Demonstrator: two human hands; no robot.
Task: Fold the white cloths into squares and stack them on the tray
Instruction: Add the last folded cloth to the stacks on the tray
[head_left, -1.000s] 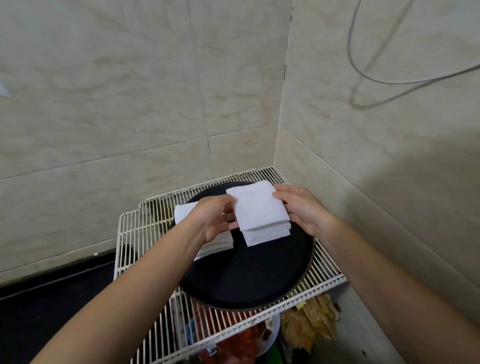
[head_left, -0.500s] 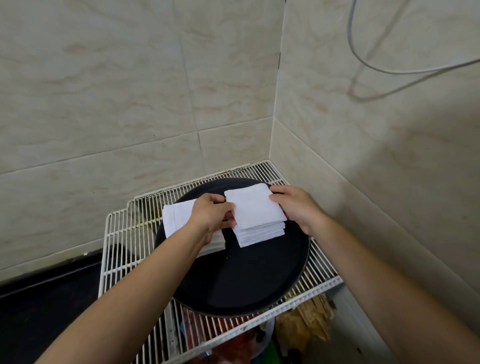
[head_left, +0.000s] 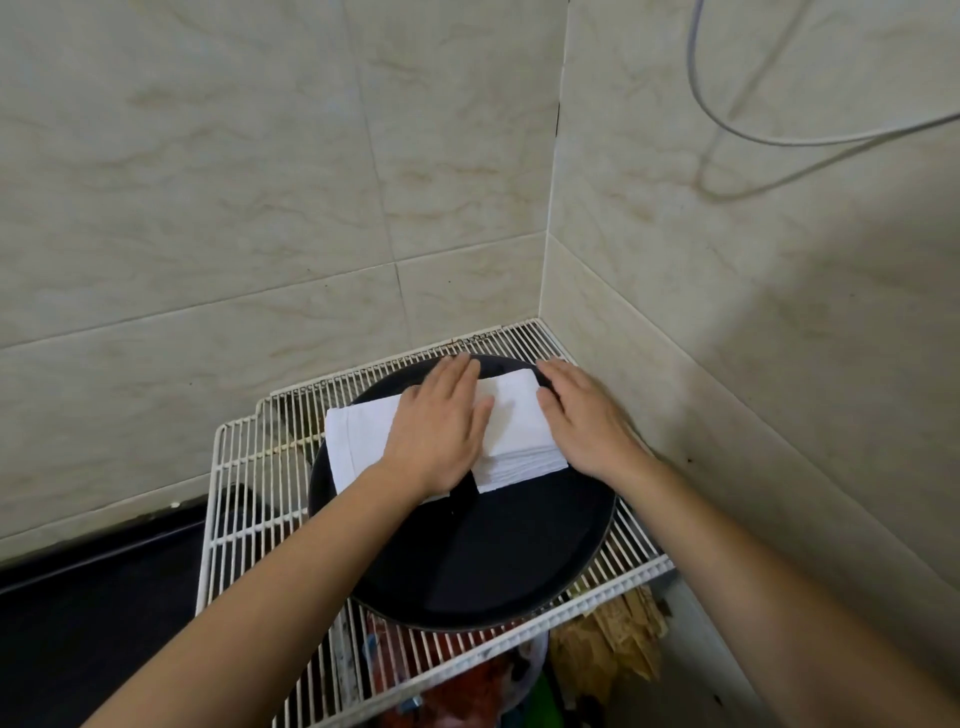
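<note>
The step in hand looks like the settling of the pile: the stack of folded cloths (head_left: 519, 447) sits on the far part of the round black tray (head_left: 493, 561), and both hands lie flat on it with fingers straight. The left hand (head_left: 441, 431) is spread across the stack's left edge, and its palm also covers part of a second cloth; the right hand (head_left: 587, 421) presses along the stack's right edge. Neither hand pinches anything.

The larger white cloth (head_left: 358, 441) lies just left of the stack, touching it or nearly so (the left hand hides the seam), and reaches towards the tray's left rim. It seems folded to a wider oblong, not yet a square, so I judge the task only partly done.

The tray rests on a white wire shelf (head_left: 249, 467) set in the corner of a tiled wall (head_left: 260, 208); a grey cable (head_left: 779, 140) hangs at the far right.

The next move probably calls for lifting the hands off the pile and taking up the wider cloth; it wants another fold, edges matched, before it goes square on top. The pile's near edges look slightly fanned, so a light touch would keep it from sliding.
</note>
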